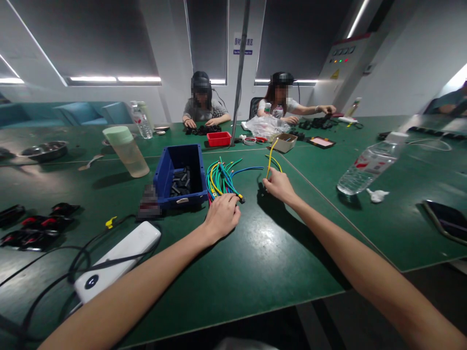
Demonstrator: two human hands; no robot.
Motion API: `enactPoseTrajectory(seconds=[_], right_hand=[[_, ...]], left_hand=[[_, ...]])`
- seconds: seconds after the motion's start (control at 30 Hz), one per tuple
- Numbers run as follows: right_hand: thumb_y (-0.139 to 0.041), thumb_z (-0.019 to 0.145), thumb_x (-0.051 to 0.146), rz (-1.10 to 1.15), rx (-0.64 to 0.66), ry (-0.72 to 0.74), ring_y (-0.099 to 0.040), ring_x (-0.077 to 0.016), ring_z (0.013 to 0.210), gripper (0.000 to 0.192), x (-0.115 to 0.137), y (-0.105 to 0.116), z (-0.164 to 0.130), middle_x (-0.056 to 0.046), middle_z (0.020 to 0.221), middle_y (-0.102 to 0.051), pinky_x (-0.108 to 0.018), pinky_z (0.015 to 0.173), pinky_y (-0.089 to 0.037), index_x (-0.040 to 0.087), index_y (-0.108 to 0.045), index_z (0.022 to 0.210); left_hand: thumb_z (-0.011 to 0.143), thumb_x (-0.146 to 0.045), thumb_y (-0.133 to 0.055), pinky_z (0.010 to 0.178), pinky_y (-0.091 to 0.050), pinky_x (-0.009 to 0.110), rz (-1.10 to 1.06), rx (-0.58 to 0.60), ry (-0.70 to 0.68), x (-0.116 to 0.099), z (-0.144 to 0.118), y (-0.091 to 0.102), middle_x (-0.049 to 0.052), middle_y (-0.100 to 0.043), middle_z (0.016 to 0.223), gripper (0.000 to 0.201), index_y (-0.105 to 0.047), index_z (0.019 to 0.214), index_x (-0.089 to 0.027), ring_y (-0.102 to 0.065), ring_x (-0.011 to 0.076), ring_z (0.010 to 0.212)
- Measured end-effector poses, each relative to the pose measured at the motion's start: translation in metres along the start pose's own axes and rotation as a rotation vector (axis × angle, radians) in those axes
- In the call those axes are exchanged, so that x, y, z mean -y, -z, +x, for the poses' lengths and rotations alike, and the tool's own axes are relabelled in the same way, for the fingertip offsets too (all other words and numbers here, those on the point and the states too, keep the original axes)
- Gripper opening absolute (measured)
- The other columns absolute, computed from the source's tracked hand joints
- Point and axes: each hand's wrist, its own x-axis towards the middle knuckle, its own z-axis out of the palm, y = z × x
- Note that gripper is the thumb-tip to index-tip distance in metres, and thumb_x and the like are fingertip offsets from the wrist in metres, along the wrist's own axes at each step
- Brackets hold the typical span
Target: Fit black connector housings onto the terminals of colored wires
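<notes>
A yellow wire (pixel 270 158) stands up from my right hand (pixel 279 185), pinched between its thumb and fingers. Beside that hand another yellow-green wire curves over the table. My left hand (pixel 223 216) lies at the near end of a loose bundle of green, blue and yellow wires (pixel 221 177). Its fingers are bent and closed, and a small black end (pixel 242 200) shows at the fingertips; what they grip is mostly hidden. Touching the bundle's left side is a blue bin (pixel 182 200) with many black sleeve-like pieces (pixel 181 181) inside.
A white power bank (pixel 118 260) with black cables lies at left, near several black-and-red parts (pixel 40 223). Bottles (pixel 372 163) and a cup (pixel 126 150) stand on both sides. A phone (pixel 447 218) is at right. Across the table (pixel 255 272) two people work near a red tray (pixel 219 139).
</notes>
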Motion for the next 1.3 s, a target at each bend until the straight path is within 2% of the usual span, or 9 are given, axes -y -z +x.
enactPoseTrajectory(seconds=[0.13,0.33,0.7,1.3], right_hand=[[-0.044,0.084,0.027,-0.139,0.052,-0.028,-0.064,-0.0248,0.085,0.031,0.005,0.005,-0.004,-0.013,0.092,-0.069,-0.028,0.071,-0.042,0.012,-0.056,0.109],[-0.042,0.084,0.025,-0.236,0.108,-0.025,-0.063,-0.0278,0.089,0.028,0.007,0.003,-0.007,-0.016,0.095,-0.067,-0.03,0.071,-0.042,0.014,-0.059,0.103],[-0.038,0.084,0.022,-0.34,0.213,-0.013,-0.063,-0.0277,0.092,0.033,0.009,-0.001,-0.012,-0.019,0.098,-0.065,-0.032,0.074,-0.043,0.012,-0.061,0.105],[-0.041,0.086,0.026,-0.359,0.239,-0.011,-0.064,-0.0305,0.095,0.036,0.018,0.006,-0.014,-0.019,0.099,-0.067,-0.037,0.075,-0.047,0.016,-0.063,0.113]], left_hand=[[0.084,-0.018,-0.046,0.094,-0.043,0.036,0.0,0.011,0.0,0.001,0.0,-0.001,0.009,-0.059,0.114,0.023,-0.056,0.105,-0.017,-0.054,0.0212,0.108],[0.084,-0.018,-0.047,0.095,-0.042,0.036,-0.003,0.013,0.002,0.001,0.0,-0.001,0.008,-0.06,0.113,0.023,-0.056,0.106,-0.018,-0.054,0.0208,0.108],[0.084,-0.018,-0.046,0.094,-0.043,0.036,0.014,0.018,-0.002,0.0,0.0,-0.001,0.009,-0.059,0.114,0.023,-0.056,0.106,-0.017,-0.054,0.0214,0.108],[0.087,-0.016,-0.045,0.091,-0.044,0.035,-0.001,0.026,-0.008,0.001,0.0,0.001,0.007,-0.06,0.112,0.021,-0.056,0.104,-0.018,-0.055,0.0198,0.105]])
